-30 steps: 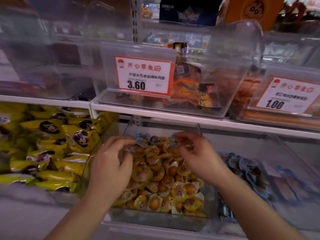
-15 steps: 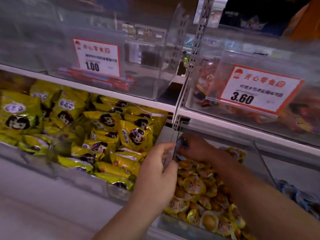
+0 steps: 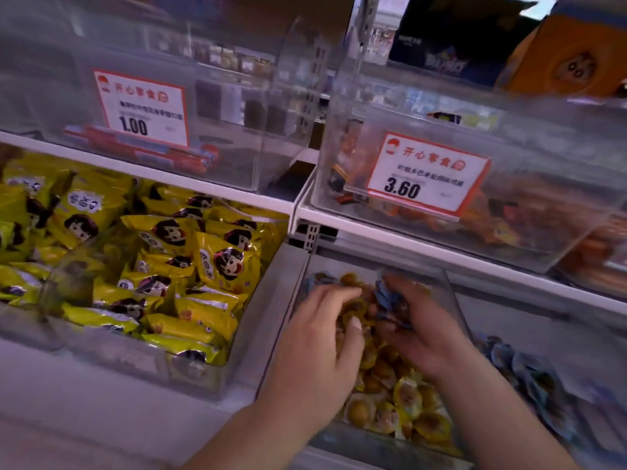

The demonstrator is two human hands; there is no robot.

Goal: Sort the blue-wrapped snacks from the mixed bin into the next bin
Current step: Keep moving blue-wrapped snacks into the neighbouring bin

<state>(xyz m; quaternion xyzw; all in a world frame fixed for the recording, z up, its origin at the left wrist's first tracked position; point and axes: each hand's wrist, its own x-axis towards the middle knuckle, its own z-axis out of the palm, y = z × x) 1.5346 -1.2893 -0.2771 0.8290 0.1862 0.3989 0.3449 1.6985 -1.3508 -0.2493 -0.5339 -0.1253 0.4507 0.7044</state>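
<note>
Head view: the right hand (image 3: 412,329) clutches a crinkly bunch of blue-wrapped snacks (image 3: 386,297) over the clear plastic mixed bin (image 3: 451,293) of glossy yellow round snacks (image 3: 403,401). Beside it, the left hand (image 3: 322,337) reaches in, fingers loosely spread. Motion blur hides the fingertips; half a second ago the right hand pinched just one.

Single head-worn wide-angle view, looking forward and down from close range onto the shelf bins. The mixed bin (image 3: 451,293) sits centre-right, both forearms entering from the near edge.
</note>
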